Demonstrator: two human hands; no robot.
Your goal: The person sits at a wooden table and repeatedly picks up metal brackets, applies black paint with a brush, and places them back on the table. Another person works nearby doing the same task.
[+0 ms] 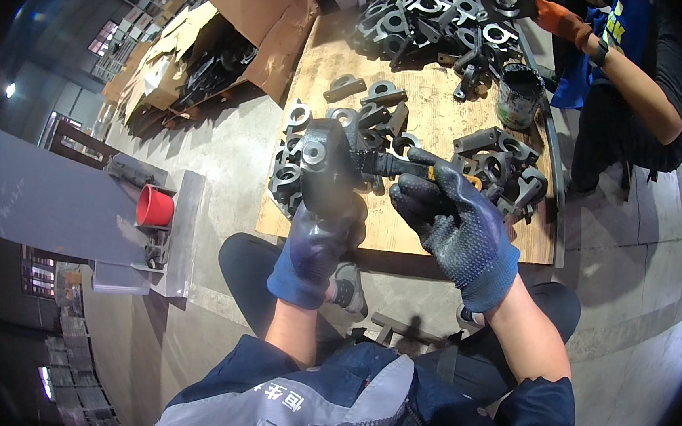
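My left hand [318, 239], in a dark blue glove, grips a black metal casting [325, 167] with a round hole, held up over the near edge of a wooden board [440, 100]. My right hand [455, 223], in a dotted blue glove, holds a paintbrush [394, 166] with a yellow ferrule, its black bristles touching the casting's right side. Several similar black-painted castings [500, 158] lie on the board just beyond both hands.
A paint can [519, 95] stands on the board's right side. A large pile of castings [431, 22] fills the far end. Another person's orange-gloved hand [564, 22] holds a ring-shaped part at top right. A red cup [154, 206] sits left; cardboard boxes [236, 25] lie behind.
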